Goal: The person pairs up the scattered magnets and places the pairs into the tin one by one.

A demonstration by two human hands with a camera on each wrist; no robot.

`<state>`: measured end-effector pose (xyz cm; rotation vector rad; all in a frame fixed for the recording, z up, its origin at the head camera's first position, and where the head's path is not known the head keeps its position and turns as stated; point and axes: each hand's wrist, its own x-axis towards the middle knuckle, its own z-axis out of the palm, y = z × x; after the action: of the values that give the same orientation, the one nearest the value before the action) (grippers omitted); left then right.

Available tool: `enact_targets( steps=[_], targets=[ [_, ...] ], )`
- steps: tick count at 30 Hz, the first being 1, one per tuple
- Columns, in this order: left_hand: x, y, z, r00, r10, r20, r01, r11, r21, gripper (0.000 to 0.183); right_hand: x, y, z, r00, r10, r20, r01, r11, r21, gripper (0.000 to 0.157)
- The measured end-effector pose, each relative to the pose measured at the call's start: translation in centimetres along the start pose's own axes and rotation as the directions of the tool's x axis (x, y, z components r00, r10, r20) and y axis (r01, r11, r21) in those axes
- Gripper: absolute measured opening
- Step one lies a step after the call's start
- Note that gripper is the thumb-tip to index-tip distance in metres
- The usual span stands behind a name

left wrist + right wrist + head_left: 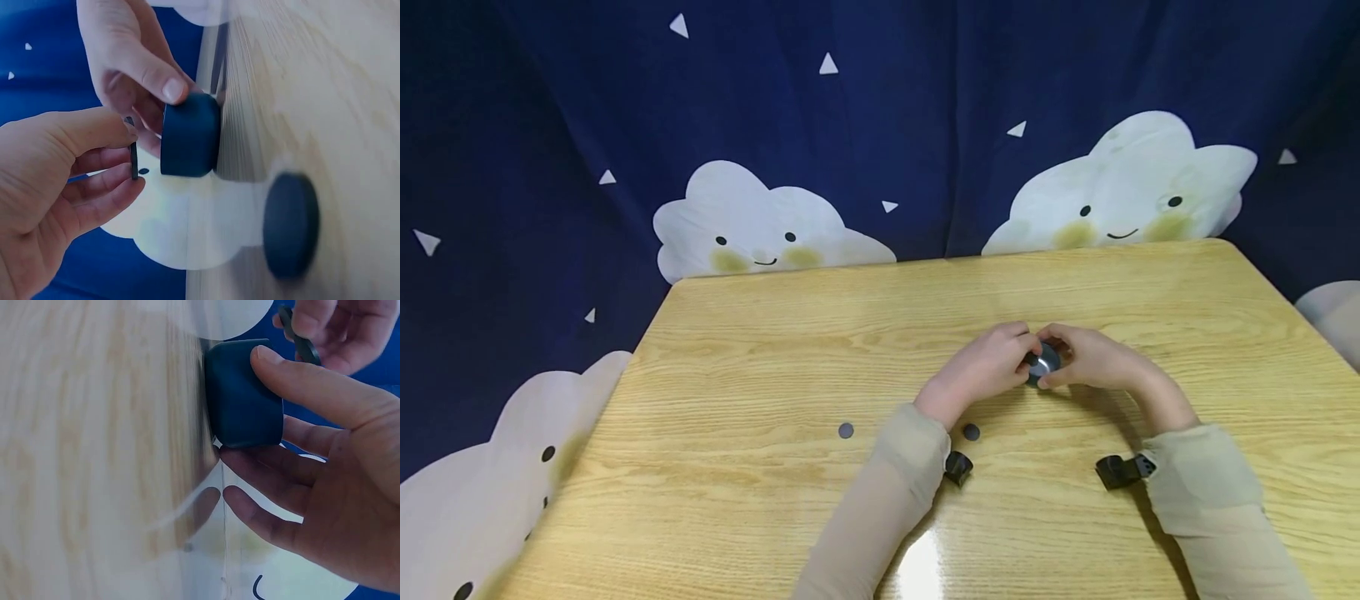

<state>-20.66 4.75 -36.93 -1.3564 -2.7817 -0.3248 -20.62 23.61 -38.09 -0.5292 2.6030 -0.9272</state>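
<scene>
My left hand [988, 365] pinches a thin dark disc [134, 159] on edge between thumb and fingertips, just above the mouth of a small dark round cup [190, 134]. The cup stands upright on the table, its inside shiny in the head view. Around the cup's side curl the thumb and fingers of my right hand [1093, 358]; the thumb lies at the rim in the right wrist view. One dark disc [972, 432] lies flat near my left wrist, and another disc [846, 430] lies farther left.
The wooden table [737, 392] reaches back to a dark blue curtain [925, 100] with white clouds and triangles. Black wrist-worn devices stick out from both sleeves, the left device [958, 468] close to a disc. A bright reflection shows at the near edge.
</scene>
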Motion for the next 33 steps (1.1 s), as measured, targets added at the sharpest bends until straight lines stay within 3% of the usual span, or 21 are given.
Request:
enact_targets(
  steps=[20,28,33],
  targets=[
    [1.6,0.9,1.1,1.000,0.022,0.022,-0.022,1.000,-0.022,0.021,0.2,0.3,0.0,1.000,0.008,0.013,-0.008,1.000,0.027,0.053],
    [1.9,0.9,1.0,0.999,0.014,0.039,-0.014,1.000,0.001,0.018,0.0,0.3,0.1,1.000,0.009,0.008,-0.010,1.000,0.024,0.068],
    [1.9,0.9,1.0,0.999,0.015,0.044,-0.016,1.000,0.017,0.014,0.0,0.3,0.1,1.000,0.008,0.002,-0.008,1.000,0.018,0.066]
  ],
)
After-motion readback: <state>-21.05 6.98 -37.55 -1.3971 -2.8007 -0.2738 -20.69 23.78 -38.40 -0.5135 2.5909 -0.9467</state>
